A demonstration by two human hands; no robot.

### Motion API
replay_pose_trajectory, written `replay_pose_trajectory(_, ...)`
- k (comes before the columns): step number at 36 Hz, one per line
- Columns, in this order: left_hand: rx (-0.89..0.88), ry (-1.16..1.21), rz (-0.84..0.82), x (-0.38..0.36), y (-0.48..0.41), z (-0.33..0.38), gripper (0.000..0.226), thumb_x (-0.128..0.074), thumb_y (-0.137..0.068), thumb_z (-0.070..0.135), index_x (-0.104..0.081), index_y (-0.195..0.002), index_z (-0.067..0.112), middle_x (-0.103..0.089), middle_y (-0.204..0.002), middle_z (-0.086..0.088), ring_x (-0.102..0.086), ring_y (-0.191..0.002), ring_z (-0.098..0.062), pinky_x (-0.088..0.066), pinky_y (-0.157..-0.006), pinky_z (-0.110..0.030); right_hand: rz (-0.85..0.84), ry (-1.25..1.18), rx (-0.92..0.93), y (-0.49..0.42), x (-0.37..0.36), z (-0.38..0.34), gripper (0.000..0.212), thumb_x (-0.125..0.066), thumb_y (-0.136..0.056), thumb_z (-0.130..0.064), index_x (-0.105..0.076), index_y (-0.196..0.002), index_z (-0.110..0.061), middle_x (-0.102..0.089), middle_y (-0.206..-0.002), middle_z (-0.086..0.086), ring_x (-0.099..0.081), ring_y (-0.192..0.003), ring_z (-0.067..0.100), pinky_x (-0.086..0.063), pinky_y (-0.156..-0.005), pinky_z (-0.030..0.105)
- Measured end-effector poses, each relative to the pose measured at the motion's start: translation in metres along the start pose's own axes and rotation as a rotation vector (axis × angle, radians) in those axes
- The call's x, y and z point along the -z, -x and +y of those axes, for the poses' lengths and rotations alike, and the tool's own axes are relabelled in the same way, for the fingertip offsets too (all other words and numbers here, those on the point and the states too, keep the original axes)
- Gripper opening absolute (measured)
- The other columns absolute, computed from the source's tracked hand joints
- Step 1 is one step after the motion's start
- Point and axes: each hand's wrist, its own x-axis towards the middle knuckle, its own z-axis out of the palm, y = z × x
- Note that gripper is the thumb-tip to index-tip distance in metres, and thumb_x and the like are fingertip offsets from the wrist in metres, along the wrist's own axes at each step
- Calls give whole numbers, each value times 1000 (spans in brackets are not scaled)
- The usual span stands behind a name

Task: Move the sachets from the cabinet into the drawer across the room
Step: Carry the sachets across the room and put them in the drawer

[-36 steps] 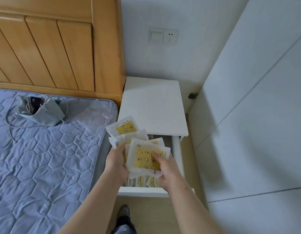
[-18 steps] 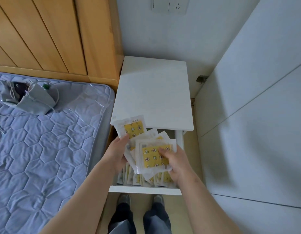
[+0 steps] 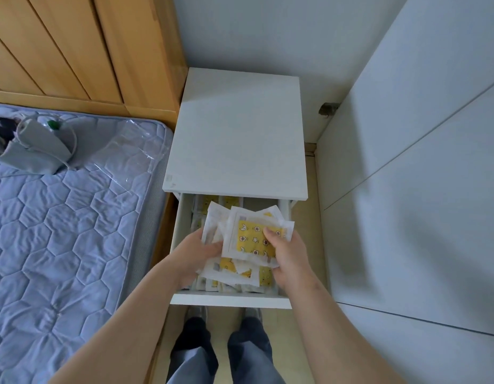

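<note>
We are holding a bunch of yellow sachets [image 3: 250,239] with our left hand [image 3: 194,252] and right hand [image 3: 288,252], low over the open drawer [image 3: 230,299] in the middle of the frame, so they drop in.

Yellow star-patterned sachets [image 3: 254,241], white drawer [image 3: 230,299]

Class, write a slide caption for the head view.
Over the open drawer of a white nightstand, the left hand and right hand hold a bundle of sachets.
</note>
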Motion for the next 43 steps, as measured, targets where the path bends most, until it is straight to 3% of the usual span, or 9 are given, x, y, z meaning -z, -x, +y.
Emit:
replay_pose_trajectory(5, 37, 53, 72, 3, -14, -16, 22, -59, -89, 10, -61, -110, 15, -73, -100, -6, -71, -90, -26, -57, -78, -46, -26, 107, -2, -13, 10, 3, 16, -64, -88, -10, -61, -99, -20, -69, -95, 3, -67, -88, 19, -56, -68, 39)
replay_pose_trajectory(11, 38, 160, 243, 11, -36, -34, 13, -55, -93, 12, -60, -97, 24, -72, -87, 2, -70, -73, -14, -54, -48, -29, -115, 153, -100, -36, 26, 12, 12, -62, -88, -9, -63, -96, -17, -70, -96, 6, -67, -90, 23, -56, -69, 41)
replay_pose_trajectory(18, 65, 145, 113, 12, -71, -48, 16, -50, -96, 14, -59, -105, 23, -72, -99, -2, -71, -87, -23, -58, -67, -40, -279, 473, -154, -69, 27, 34, 18, -67, -84, -8, -64, -101, -12, -71, -86, 1, -69, -70, 10, -54, -52, 21)
replay_pose_trajectory(21, 85, 152, 51, 12, -87, -59, 17, -50, -96, 15, -59, -108, 23, -73, -97, -2, -72, -81, -21, -58, -60, -37, -272, 531, -101, -87, 25, 48, 15, -68, -83, -9, -64, -92, -21, -71, -88, -3, -68, -75, 8, -54, -59, 22)
replay_pose_trajectory(27, 76, 128, 22, 8, -119, -86, 37, -65, -86, 12, -55, -119, 24, -72, -104, -5, -70, -93, -27, -55, -82, -49, -229, 645, 34, -117, 19, 66, 25, -70, -82, -9, -63, -99, -26, -70, -93, -6, -69, -84, 14, -57, -71, 27)
replay_pose_trajectory(32, 86, 306, 139, -1, -144, -101, 37, -65, -84, 3, -56, -115, 20, -72, -98, -4, -71, -83, -24, -58, -65, -38, 26, 559, 109, -141, 15, 85, 67, -76, -77, -18, -42, -132, -35, -47, -126, -8, -58, -108, 16, -53, -87, 35)
replay_pose_trajectory(37, 92, 377, 244, -6, -164, -110, 37, -65, -85, 3, -55, -116, 21, -71, -99, -5, -70, -83, -26, -58, -70, -42, 116, 180, -11, -158, 7, 103, 85, -76, -76, -8, -27, -144, -25, -50, -129, -2, -64, -92, 12, -57, -66, 26)
replay_pose_trajectory(39, 89, 398, 291, -5, -174, -113, 39, -65, -85, 3, -55, -118, 21, -71, -100, -6, -70, -82, -25, -59, -62, -38, 115, 93, -96, -165, 4, 108, 82, -77, -74, -7, -32, -142, -18, -59, -121, 6, -67, -87, 15, -56, -52, 22)
replay_pose_trajectory(43, 82, 427, 310, -5, -193, -112, 38, -63, -86, 1, -54, -116, 22, -70, -101, -5, -70, -82, -24, -58, -57, -33, 60, 205, -159, -184, 5, 116, 49, -78, -73, -6, -58, -116, -14, -71, -96, 4, -70, -80, 17, -58, -60, 30)
